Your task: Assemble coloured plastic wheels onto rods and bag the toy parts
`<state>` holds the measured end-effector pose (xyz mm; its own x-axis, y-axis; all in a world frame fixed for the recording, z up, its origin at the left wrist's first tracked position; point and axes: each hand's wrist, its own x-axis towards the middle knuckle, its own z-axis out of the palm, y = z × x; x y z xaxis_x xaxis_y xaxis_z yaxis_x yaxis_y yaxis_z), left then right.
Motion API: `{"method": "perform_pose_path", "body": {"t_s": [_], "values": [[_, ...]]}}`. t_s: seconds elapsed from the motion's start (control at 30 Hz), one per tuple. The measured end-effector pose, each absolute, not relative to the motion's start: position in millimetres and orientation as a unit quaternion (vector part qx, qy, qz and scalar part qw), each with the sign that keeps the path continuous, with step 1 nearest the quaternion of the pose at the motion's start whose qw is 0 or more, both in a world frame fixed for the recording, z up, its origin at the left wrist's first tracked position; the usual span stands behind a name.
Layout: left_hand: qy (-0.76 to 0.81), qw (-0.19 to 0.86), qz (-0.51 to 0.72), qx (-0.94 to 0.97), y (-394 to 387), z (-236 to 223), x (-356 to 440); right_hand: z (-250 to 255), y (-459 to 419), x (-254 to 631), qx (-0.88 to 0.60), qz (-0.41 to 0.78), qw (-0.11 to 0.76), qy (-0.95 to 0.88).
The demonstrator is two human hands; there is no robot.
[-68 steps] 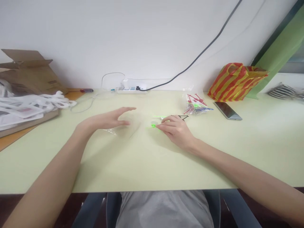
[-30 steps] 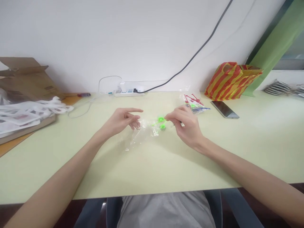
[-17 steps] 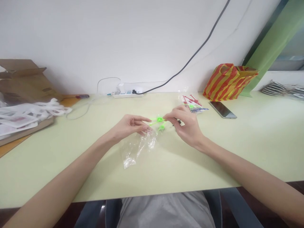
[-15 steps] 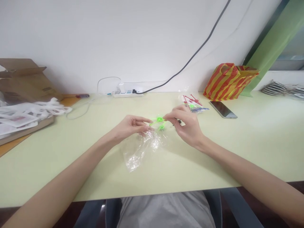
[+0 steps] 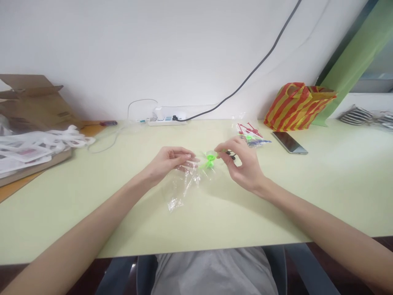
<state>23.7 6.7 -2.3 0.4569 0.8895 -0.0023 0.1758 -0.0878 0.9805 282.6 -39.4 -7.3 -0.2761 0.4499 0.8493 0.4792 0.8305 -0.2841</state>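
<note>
My left hand [image 5: 168, 164] is closed on a clear plastic bag [image 5: 184, 186], which hangs and crumples below the fingers. Bright green plastic pieces [image 5: 210, 159], with thin stick-like ends and rounder middles, lie between my two hands at the bag's mouth. Whether they are inside the bag or in front of it I cannot tell. My right hand [image 5: 241, 162] pinches the right end of the green pieces between thumb and fingertips. Small black pieces [image 5: 231, 155] show just behind the right thumb, partly hidden by the hand.
Behind my right hand lies a clear bag of red, green and blue pieces [image 5: 250, 133]. A phone [image 5: 289, 142] and a striped bag [image 5: 297, 106] are to the right. A power strip [image 5: 167, 121] sits by the wall. White bags [image 5: 39, 143] and a cardboard box [image 5: 37, 102] stand left.
My left hand has come right, bringing the clear bag up to the green pieces. My right hand has lifted and pinched the green pieces, which have since drawn closer together.
</note>
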Motion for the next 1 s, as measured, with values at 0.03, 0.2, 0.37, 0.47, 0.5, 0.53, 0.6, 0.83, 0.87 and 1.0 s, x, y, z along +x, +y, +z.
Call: {"method": "perform_pose_path", "body": {"t_s": [0.03, 0.2, 0.37, 0.47, 0.5, 0.53, 0.6, 0.83, 0.87, 1.0], "values": [[0.404, 0.541, 0.336, 0.657, 6.0, -1.9, 24.2, -6.3, -40.6, 282.2, -0.292, 0.003, 0.529, -0.797], [0.416, 0.529, 0.35, 0.652, 2.4, 1.6, 25.0, -2.2, -43.8, 281.6, -0.281, 0.04, 0.544, -0.79], [0.419, 0.541, 0.347, 0.642, 1.3, 3.1, 25.7, -1.4, -45.5, 281.0, -0.247, 0.014, 0.531, -0.811], [0.419, 0.548, 0.346, 0.636, 1.3, 2.5, 26.0, -3.0, -45.7, 280.5, -0.229, 0.01, 0.534, -0.814], [0.42, 0.55, 0.344, 0.635, 1.1, 2.4, 26.1, -3.6, -45.5, 280.5, -0.224, 0.004, 0.538, -0.813], [0.421, 0.552, 0.341, 0.634, 0.8, 2.4, 26.2, -4.1, -45.2, 280.6, -0.221, -0.008, 0.54, -0.812], [0.422, 0.557, 0.333, 0.633, -0.2, 2.6, 26.5, -5.1, -44.3, 281.1, -0.218, -0.049, 0.536, -0.814], [0.4, 0.561, 0.316, 0.652, -3.1, 4.6, 27.6, -8.2, -40.5, 282.8, -0.195, -0.199, 0.493, -0.824], [0.396, 0.562, 0.316, 0.654, -3.2, 4.8, 27.4, -8.8, -39.6, 283.1, -0.196, -0.203, 0.492, -0.824], [0.38, 0.572, 0.307, 0.659, -3.3, 4.7, 26.1, -10.9, -35.4, 284.9, -0.212, -0.187, 0.493, -0.823]]}}
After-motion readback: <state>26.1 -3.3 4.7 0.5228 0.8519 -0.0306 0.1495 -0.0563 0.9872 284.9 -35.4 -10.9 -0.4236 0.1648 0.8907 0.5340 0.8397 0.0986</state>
